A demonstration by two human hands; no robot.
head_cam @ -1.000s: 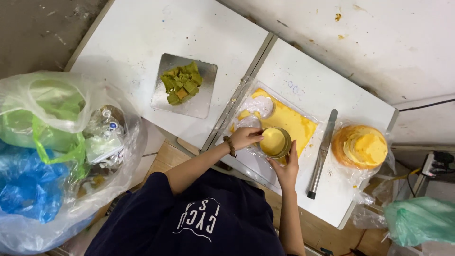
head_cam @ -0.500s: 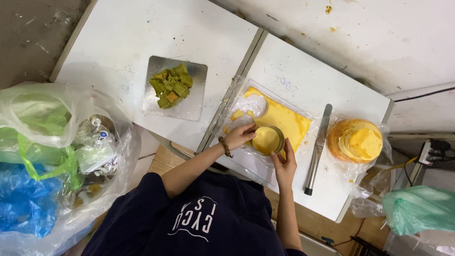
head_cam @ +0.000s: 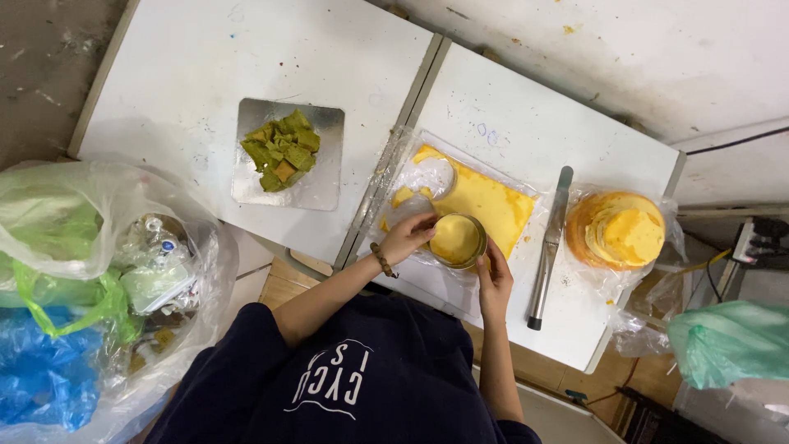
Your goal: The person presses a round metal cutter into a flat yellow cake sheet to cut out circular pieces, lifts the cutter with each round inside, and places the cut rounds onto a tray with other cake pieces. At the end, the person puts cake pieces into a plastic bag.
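Both hands clasp the round metal cutter (head_cam: 457,240), left hand (head_cam: 408,237) and right hand (head_cam: 493,275) each in a narrow grip on opposite sides, steadying it. It sits on the yellow cake sheet (head_cam: 485,201) (one round hole already shows), plastic wrap (head_cam: 411,160) shielding the table (head_cam: 534,123).

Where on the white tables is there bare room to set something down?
Left table: bare above and left of the metal tray of green pieces. Right table: bare strip above the yellow sheet. Crowded around the ring cutter, both hands (left hand, right hand), spatula and stacked rounds.
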